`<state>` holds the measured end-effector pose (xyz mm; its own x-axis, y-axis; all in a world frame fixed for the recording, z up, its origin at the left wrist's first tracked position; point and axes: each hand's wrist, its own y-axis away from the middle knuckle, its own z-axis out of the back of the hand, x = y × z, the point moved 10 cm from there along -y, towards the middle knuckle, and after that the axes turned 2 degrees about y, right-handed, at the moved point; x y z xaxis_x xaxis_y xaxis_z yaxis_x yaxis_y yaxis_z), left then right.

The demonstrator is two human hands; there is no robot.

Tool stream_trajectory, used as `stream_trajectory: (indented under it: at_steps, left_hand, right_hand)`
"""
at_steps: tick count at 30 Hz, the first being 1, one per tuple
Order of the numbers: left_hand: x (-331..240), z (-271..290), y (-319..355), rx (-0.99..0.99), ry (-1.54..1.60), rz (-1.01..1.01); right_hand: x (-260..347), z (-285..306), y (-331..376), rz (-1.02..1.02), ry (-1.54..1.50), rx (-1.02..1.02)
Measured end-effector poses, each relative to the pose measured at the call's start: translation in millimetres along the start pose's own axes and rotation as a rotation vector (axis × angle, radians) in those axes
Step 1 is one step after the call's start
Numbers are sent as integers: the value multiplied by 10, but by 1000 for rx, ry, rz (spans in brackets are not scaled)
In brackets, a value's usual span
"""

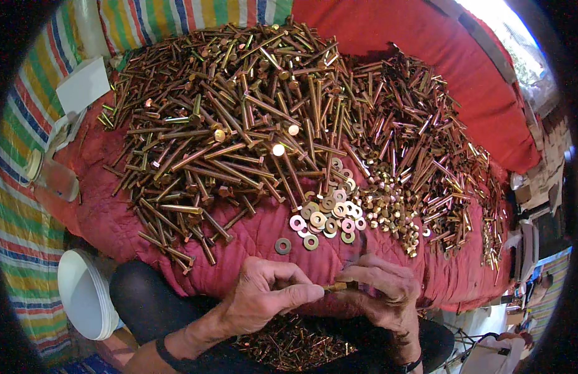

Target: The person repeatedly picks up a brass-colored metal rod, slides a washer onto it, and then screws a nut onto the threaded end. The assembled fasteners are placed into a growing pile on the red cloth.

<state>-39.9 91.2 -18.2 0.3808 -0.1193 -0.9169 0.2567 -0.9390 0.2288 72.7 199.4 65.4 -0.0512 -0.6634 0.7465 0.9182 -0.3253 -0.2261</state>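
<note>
My left hand (273,292) pinches a short length of brass-coloured bolt (334,287) between thumb and forefinger, low over the red quilted cloth. Most of the bolt is hidden by the fingers. At its other end my right hand (383,288) curls its fingers round, slightly smeared by motion; what lies inside them does not show. Just beyond both hands lie flat washers (318,219) in a loose heap, with small nuts (388,209) piled to their right. Behind them rises a large heap of long hex bolts (239,131).
More bolts, thinner ones (413,124), spread over the right side of the red cloth (251,240). Stacked white tubs (83,293) stand at the lower left, near a clear jar (55,177) and a white card (83,86). Below my hands are more metal pieces (295,346).
</note>
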Motion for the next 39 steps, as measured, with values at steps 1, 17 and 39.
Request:
stream_trajectory:
  at_steps: [1,17,39]
  left_hand:
    - [20,-2,2,3,8,25]
    - [-249,-345,42,279,-488,-228]
    - [-1200,566,104,-833,-1650,-871]
  right_hand:
    - [-8,-45,2,-22,19,39]
    - [-258,187,83,-302,-89,-136]
    - [-1053,1086,-447,255,1046,-441]
